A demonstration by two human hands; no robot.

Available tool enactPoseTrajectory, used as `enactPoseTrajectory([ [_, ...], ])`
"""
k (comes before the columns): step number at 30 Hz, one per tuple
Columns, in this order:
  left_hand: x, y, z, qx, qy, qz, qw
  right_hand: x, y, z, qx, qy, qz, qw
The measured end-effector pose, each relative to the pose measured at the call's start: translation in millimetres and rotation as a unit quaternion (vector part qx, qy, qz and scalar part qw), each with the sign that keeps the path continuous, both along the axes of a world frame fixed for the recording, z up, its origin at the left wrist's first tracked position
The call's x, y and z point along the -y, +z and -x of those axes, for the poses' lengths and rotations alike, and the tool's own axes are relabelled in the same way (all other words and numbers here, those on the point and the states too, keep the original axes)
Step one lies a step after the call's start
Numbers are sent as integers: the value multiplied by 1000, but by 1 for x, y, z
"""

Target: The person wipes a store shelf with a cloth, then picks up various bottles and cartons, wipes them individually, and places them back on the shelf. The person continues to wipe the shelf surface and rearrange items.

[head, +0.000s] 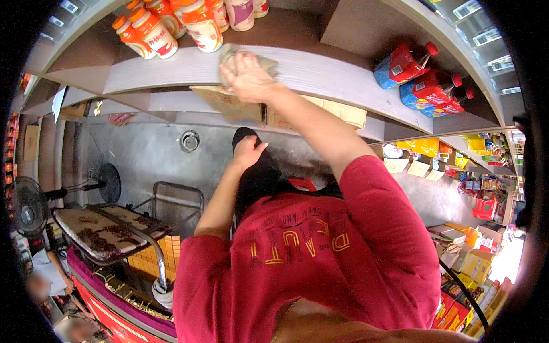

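My right hand (pixel 251 81) presses flat, fingers spread, on a greyish folded cloth (pixel 226 64) at the front of a pale wood-grain shelf board (pixel 317 68). Left of the cloth, orange-capped plastic drink bottles (pixel 200 28) stand grouped on the same shelf. Packs of red-capped dark bottles (pixel 431 92) are at its right end. My left hand (pixel 248 153) rests over my bent knee in black trousers (pixel 259 178); its thumb is apart and I see nothing held in it. Just below the shelf, cardboard boxes (pixel 233 107) show partly behind my right forearm.
A round metal container (pixel 189 141) is on the grey floor (pixel 141 150). To the left are a metal-framed chair (pixel 107 229) and fans (pixel 109 183). A person (pixel 53 270) appears at lower left. Packaged goods (pixel 484 184) and cartons (pixel 476 263) crowd the right side.
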State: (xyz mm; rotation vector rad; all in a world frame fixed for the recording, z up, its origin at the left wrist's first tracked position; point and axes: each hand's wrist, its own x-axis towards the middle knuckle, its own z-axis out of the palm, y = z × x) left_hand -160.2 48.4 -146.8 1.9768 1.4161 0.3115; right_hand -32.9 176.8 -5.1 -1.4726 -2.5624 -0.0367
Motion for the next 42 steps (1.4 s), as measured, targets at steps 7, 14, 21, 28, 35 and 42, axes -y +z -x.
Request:
enactPoseTrajectory([
  [7, 6, -39, 18, 47, 76, 51, 995, 1, 9, -31, -36, 82, 28, 996],
  [14, -51, 74, 39, 174, 167, -125, 962, -5, 23, -147, 1, -211, 136, 968],
  [21, -193, 153, 83, -22, 207, -385, 899, -47, 19, -117, 99, -140, 12, 985],
  [28, -223, 124, 80, -82, 232, -356, 901, -142, -13, -152, 158, -259, -10, 953],
  [35, -224, 125, 82, -90, 251, -332, 905, -155, -8, -140, -4, -238, 7, 971],
  [42, -225, 118, 89, -112, 233, -334, 906, -72, 28, -59, -111, -93, 326, 934],
])
